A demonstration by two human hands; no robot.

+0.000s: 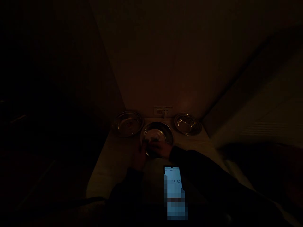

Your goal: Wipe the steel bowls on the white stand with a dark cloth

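Note:
A shiny metal bowl stands in the middle of a small pale table. Inside it lies something pale whose kind the dark hides. My left hand is at the bowl's near left rim, its fingers lost in shadow. My right hand reaches over the near side of the bowl, fingers pointing left toward my left hand. Too little light falls on the fingers to show whether either hand grips anything.
Two more metal dishes flank the bowl: one at back left, one at back right. A lit phone lies nearer me, partly pixelated. On the wall behind is a socket panel. The table's pale top ends in darkness at left.

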